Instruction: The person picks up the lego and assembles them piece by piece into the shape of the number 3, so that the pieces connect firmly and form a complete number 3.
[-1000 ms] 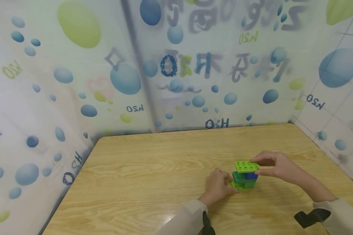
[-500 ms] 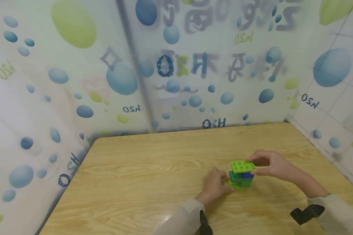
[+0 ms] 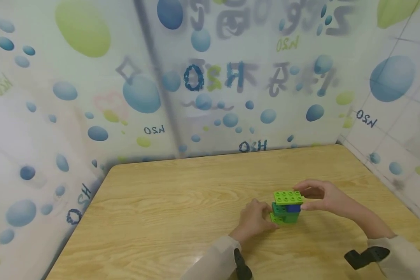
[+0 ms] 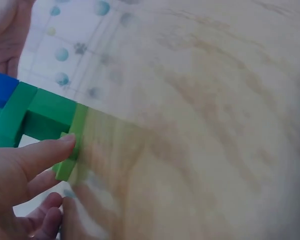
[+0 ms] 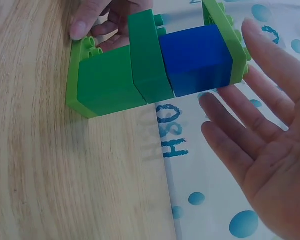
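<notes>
A stack of toy building bricks stands upright on the wooden table. At its foot lies a light green flat brick [image 5: 75,82]; above it come a green brick [image 5: 107,80], a darker green brick [image 5: 150,57] and a blue brick [image 5: 197,60]. Another light green flat brick [image 3: 288,197], studs up, caps the stack and overhangs to the left. My left hand [image 3: 254,218] pinches the left end of the bottom flat brick, thumb on its edge in the left wrist view. Around the top brick's right end, my right hand [image 3: 323,197] has its fingers spread loosely, thumb apart from the studs.
The wooden table [image 3: 182,202] reaches left and back from the bricks. A white curtain [image 3: 210,128] with printed bubbles and letters hangs behind its far edge and at both sides. Dark wrist straps [image 3: 367,256] sit over the light sleeves.
My right hand has loosened from the top light green brick and drawn slightly to the right. My left hand keeps its hold at the base. The head view has shifted a little.
</notes>
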Available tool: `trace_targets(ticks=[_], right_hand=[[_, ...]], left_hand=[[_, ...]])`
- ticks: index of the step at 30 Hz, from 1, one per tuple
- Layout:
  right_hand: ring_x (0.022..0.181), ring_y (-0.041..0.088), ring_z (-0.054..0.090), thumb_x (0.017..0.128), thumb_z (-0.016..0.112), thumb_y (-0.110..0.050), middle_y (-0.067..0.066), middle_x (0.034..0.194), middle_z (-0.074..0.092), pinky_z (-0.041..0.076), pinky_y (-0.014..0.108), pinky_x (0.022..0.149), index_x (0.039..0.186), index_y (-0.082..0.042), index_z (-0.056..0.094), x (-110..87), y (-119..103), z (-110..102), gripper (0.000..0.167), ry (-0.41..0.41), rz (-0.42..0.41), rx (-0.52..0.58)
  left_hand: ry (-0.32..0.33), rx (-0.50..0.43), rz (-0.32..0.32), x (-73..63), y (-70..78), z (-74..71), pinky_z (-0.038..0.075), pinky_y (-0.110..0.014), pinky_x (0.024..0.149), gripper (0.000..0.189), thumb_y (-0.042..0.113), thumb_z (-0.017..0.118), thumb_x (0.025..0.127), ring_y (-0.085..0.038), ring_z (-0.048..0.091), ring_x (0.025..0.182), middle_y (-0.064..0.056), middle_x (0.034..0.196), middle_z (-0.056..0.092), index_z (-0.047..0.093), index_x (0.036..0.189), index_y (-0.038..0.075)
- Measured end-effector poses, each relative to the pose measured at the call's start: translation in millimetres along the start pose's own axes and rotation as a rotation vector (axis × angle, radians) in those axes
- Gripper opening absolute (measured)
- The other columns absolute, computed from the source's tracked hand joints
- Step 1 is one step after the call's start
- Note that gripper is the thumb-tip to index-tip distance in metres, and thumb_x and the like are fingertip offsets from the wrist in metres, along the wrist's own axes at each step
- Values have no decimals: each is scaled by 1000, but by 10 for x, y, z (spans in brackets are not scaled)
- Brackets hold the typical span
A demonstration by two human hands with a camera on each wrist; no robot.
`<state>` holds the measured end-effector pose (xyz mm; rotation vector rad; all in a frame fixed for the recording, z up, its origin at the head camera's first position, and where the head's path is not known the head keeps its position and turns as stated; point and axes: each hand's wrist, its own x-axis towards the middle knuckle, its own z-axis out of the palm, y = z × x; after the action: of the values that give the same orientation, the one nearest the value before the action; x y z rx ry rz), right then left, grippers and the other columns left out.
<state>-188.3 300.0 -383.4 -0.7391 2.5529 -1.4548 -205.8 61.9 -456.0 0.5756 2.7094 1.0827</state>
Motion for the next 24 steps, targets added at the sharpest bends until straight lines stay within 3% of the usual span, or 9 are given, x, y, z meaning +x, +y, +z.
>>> trace_targets(ticks=[2,7,11,17,24], right_hand=[[101,1,54,82,68,-8,15,118,57,48,27,78,123,2,51,-33,20,-1,45,36,4,10],[98,6,58,83,66,-6,-3,112,61,49,26,75,124,8,48,-148,120,10,46,99,17,54],[94,11,60,84,65,-5,5,107,63,51,30,71,121,11,49,-244,215,61,44,131,47,97],[90,15,62,84,64,-4,14,102,64,51,30,71,114,10,54,-345,302,232,34,178,85,189],[88,11,63,82,64,1,3,99,66,50,27,71,109,9,57,-362,383,452,29,242,67,252]], left_hand=[[-14,-52,-13,-6,-12,-24,34,-26,72,43,30,85,62,-7,41,78,9,86,44,68,99,20],[15,-200,29,-58,-18,-118,41,-22,68,40,19,82,67,-8,48,81,5,92,51,66,104,16],[67,-325,63,-121,16,-192,44,-22,66,32,9,77,72,-10,54,79,2,91,55,66,102,11],[132,-479,98,-185,104,-197,47,-21,63,22,7,76,74,-7,57,72,1,83,59,67,94,8],[197,-503,154,-187,154,-87,47,-30,74,20,5,75,74,-6,60,76,1,87,64,67,92,8]])
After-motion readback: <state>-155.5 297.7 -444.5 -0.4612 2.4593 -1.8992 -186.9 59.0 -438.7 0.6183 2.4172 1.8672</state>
